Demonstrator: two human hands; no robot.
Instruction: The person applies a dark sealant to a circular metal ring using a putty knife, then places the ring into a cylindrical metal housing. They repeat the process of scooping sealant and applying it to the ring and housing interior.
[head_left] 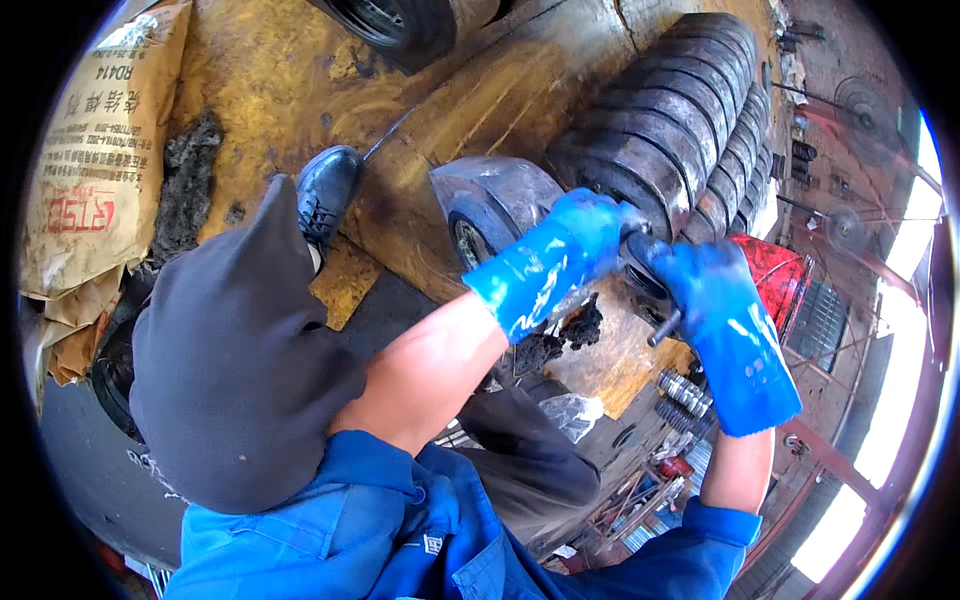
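Note:
My left hand [582, 236], in a long blue rubber glove, closes on a dark metal piece [645, 268] in front of me. On the other side of that piece is my right hand [712, 290], gloved the same way, with its fingers wrapped round it. A short dark rod [665, 328] sticks out below the right hand's fingers. The gloves hide much of the piece, and its kind cannot be made out. Just left of my left glove, a thick metal wheel [490, 205] with a round bore rests on the yellowish surface.
Heavy dark rings [655, 120] stand in rows at the far right. Beyond my right hand is a red metal object [775, 280]. A printed paper sack [105, 160] lies far left, near my black shoe [328, 195]. Several coiled springs [685, 393] lie below the hands.

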